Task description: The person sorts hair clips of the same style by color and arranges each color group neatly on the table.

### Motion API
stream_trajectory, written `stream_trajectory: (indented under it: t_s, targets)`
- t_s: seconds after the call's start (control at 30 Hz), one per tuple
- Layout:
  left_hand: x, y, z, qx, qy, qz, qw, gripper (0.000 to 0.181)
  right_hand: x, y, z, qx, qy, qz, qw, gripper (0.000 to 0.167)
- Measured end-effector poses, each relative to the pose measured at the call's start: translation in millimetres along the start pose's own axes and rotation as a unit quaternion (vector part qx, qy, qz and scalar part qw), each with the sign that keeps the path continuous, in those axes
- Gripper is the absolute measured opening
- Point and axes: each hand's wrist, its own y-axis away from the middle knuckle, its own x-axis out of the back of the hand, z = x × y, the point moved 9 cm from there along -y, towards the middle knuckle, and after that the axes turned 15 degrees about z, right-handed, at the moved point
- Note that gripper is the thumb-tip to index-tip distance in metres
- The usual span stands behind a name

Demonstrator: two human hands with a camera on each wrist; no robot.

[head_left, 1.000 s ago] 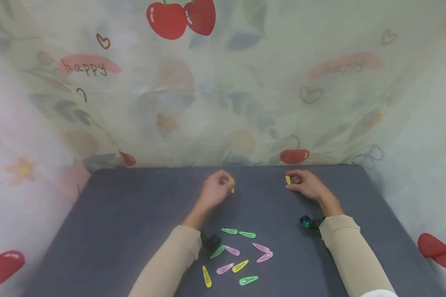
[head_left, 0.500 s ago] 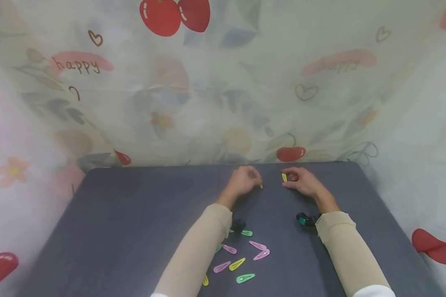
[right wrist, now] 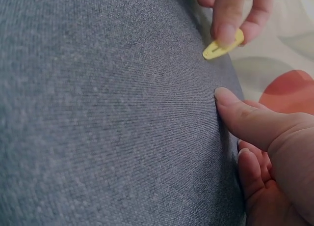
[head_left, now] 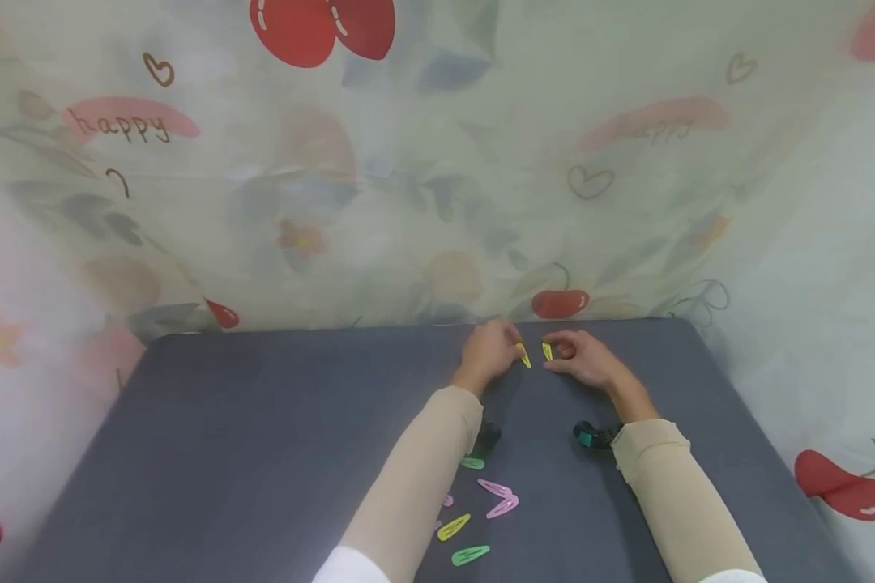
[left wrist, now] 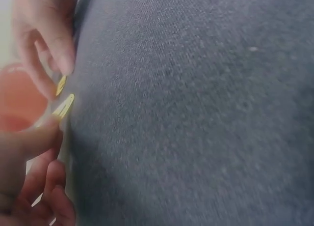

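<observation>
Near the back edge of the table, my left hand (head_left: 490,350) pinches a yellow snap hair clip (head_left: 526,357) between thumb and finger. Just to its right, my right hand (head_left: 585,358) holds a second yellow hair clip (head_left: 548,351), upright between thumb and fingertip. A small gap separates the two clips. Seen from the left wrist, the left hand's clip (left wrist: 64,107) points toward the right hand's clip (left wrist: 61,85). From the right wrist, the left hand's clip (right wrist: 223,45) shows plainly, while the one in the right hand is hidden behind its thumb (right wrist: 240,112).
Loose hair clips lie nearer the front: green (head_left: 470,555), yellow (head_left: 454,527) and pink (head_left: 502,507) ones, some partly covered by the left sleeve (head_left: 416,478). A patterned curtain (head_left: 379,267) hangs right behind the dark grey table (head_left: 262,453).
My left hand has moved right with its yellow clip, up close to the right hand. The right hand keeps its clip nearly in place. The left sleeve now covers several loose clips.
</observation>
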Motion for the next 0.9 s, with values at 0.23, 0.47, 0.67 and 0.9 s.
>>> stream_trajectory:
  t_s: [0.23,0.47,0.67,0.9]
  targets:
    - [-4.7,-3.5,7.6,0.002,-0.035,0.004,0.9994,0.016,-2,0.7,0,-0.008,-0.008,0.001,0.9999,0.051]
    - [-12.8,-6.5,10.6,0.012,-0.032,-0.005,0.9994,0.020,0,1.8,1,-0.019,-0.008,-0.001,0.9998,0.051]
    - [-14.2,-6.5,12.0,0.014,-0.041,-0.015,0.9990,0.019,-1,1.2,2,-0.025,-0.005,-0.002,0.9997,0.052]
    - [-17.8,-5.0,13.5,0.007,-0.040,-0.021,0.9989,0.019,-1,4.0,3,-0.027,-0.018,0.008,0.9995,0.050]
